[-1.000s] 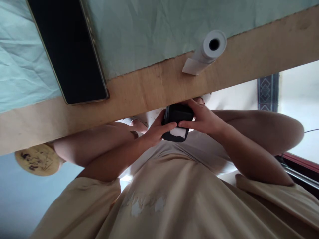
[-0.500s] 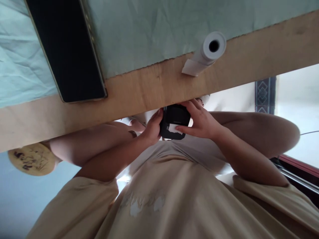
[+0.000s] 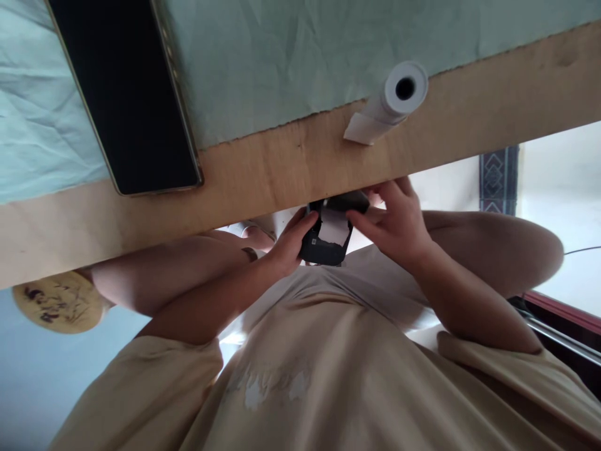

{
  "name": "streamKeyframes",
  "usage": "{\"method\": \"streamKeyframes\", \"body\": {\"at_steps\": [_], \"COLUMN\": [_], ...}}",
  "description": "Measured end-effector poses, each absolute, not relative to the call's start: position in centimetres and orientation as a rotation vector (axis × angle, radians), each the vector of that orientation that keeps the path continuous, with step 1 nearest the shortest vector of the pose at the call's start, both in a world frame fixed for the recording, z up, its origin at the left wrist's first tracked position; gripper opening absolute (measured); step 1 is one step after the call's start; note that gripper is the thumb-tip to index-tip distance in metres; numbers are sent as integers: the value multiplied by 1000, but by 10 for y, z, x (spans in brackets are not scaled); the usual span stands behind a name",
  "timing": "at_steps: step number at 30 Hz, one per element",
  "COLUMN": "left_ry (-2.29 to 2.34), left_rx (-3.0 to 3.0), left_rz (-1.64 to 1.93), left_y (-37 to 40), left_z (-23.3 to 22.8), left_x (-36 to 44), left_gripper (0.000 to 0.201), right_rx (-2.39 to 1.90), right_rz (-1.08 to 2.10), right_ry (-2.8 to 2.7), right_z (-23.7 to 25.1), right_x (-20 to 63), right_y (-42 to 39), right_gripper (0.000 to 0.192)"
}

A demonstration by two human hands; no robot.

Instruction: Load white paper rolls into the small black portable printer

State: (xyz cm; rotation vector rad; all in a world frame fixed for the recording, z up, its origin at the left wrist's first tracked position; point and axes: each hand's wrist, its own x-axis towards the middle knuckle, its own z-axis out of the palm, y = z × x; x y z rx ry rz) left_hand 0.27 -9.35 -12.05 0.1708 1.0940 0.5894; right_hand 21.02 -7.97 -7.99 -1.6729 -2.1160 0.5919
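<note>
Both hands hold one small black printer [image 3: 328, 241] just below the near edge of the wooden table [image 3: 291, 169]. My left hand [image 3: 288, 241] clasps its left side, fingers wrapped. My right hand [image 3: 399, 225] closes over its right end, thumb by the white paper [image 3: 334, 227] in the opened bay. A spare paper roll [image 3: 392, 100] lies far right on the table, apart.

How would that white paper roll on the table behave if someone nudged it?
The paper roll would probably roll easily: it lies on its round side on the bare wooden table. Its hollow core suggests it is light. The loose end lying flat beside it might unwind or drag rather than stay put.
</note>
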Motion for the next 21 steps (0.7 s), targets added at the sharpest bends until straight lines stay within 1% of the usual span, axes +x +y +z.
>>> {"method": "streamKeyframes", "body": {"at_steps": [2, 5, 7, 9, 12, 16, 18, 21], "left_ry": [1091, 1093, 1102, 1111, 1104, 1097, 1119, 1147], "left_rx": [196, 207, 207, 214, 214, 218, 249, 290], "left_rz": [577, 585, 580, 574, 581, 587, 594, 608], "left_y": [-94, -95, -95, -96, -95, -95, -95, -96], "left_z": [-118, -116, -116, -115, -114, -114, -114, -115], "left_x": [2, 3, 4, 4, 4, 6, 6, 6], "left_gripper": [66, 65, 63, 62, 60, 61, 60, 58], "right_rx": [-1737, -1620, -1584, -1659, -1786, -1948, -1967, -1923], "right_rz": [344, 67, -48, -91, 76, 499, 639, 782], "right_ry": [-2102, -2196, -2257, -2266, -2257, -2373, -2434, -2494], "right_z": [-79, -79, -79, -78, -76, -71, -69, -67], "right_x": [207, 200, 196, 194, 193, 189, 185, 179], "right_y": [-82, -88, -92, -94, -90, -83, -83, -86], "right_gripper": [28, 19, 17, 17, 28, 36, 35, 24]}}
